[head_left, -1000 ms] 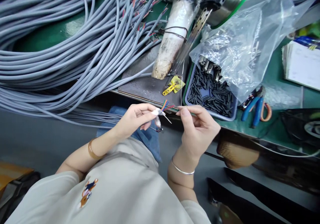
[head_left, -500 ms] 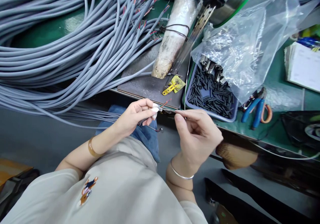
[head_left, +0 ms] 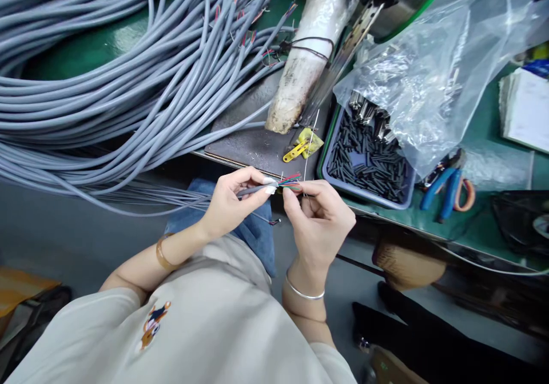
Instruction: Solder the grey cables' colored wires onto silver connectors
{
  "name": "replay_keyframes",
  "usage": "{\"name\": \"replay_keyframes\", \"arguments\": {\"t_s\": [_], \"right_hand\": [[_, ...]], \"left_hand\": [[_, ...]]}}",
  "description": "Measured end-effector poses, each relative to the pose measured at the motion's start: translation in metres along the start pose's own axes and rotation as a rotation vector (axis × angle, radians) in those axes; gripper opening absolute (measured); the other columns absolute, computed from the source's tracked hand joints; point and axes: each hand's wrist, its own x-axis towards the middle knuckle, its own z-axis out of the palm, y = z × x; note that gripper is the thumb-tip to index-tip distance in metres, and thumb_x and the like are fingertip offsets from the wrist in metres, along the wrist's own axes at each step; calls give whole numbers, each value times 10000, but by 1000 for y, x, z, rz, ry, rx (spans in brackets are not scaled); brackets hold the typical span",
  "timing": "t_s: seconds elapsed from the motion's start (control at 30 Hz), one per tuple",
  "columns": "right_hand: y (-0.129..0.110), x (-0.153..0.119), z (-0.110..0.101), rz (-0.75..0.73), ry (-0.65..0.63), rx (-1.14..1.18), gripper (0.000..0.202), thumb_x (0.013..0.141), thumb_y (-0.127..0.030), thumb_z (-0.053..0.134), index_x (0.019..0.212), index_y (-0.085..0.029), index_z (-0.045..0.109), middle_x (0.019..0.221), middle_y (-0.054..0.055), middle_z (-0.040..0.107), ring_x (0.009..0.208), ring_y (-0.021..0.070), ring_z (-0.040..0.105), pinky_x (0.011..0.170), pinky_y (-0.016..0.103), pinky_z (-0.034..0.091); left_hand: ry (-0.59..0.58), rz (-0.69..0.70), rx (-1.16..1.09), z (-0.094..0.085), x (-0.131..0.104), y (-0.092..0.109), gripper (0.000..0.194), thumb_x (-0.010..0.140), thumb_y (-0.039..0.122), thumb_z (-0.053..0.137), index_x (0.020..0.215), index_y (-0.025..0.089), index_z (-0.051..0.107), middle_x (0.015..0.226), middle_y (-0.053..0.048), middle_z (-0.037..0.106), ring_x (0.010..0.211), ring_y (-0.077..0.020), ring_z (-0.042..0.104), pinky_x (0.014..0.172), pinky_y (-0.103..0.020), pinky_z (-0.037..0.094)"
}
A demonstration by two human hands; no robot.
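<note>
My left hand is closed around the end of a grey cable, thumb and forefinger pinching it close to where the jacket stops. Fine coloured wires, red, green and others, fan out of that end toward the right. My right hand pinches some of these wires between thumb and forefinger, just right of the left fingertips. Both hands are in front of the bench edge, above my lap. A thin cable with a small dark tip hangs below the left hand.
Bundled grey cables cover the bench's left side. A wrapped white cylinder points toward me above a dark board with a yellow clip. A blue tray holds black tubes under a plastic bag; blue-handled pliers lie right of it.
My right hand has moved left, closer to the left hand. The wires at the cable end are now spread out, and more of the grey jacket shows in the left hand.
</note>
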Motion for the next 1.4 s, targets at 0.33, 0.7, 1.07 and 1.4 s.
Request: {"name": "replay_keyframes", "arguments": {"t_s": [0.33, 0.7, 1.07, 1.4], "right_hand": [[1, 1, 0, 25, -14, 2, 57, 858, -149, 703, 878, -195, 731, 777, -35, 627, 484, 30, 299, 469, 249, 221], [6, -1, 6, 189, -6, 137, 81, 855, -246, 715, 799, -189, 699, 719, -43, 591, 478, 37, 314, 453, 241, 212], [8, -5, 9, 159, 52, 132, 76, 873, -281, 754, 849, -209, 748, 762, -33, 612, 512, 46, 360, 481, 246, 262], [8, -2, 5, 293, 25, 234, 77, 801, -282, 788, 798, -218, 745, 714, -32, 617, 530, 63, 417, 462, 221, 289]], "left_hand": [[-47, 234, 236, -5, -4, -9, 72, 905, 212, 697, 873, 151, 718, 766, -18, 627, 612, -83, 461, 548, -209, 381], [8, 217, 261, 0, -6, -11, 99, 923, 245, 680, 869, 164, 670, 715, 9, 568, 581, -79, 451, 522, -200, 384], [28, 529, 448, 0, -4, -10, 74, 908, 93, 662, 895, 166, 653, 738, 18, 575, 632, -80, 479, 579, -198, 415], [41, 733, 635, 0, -4, -10, 107, 906, 69, 654, 962, 159, 670, 819, -44, 707, 738, -122, 632, 679, -226, 500]]}}
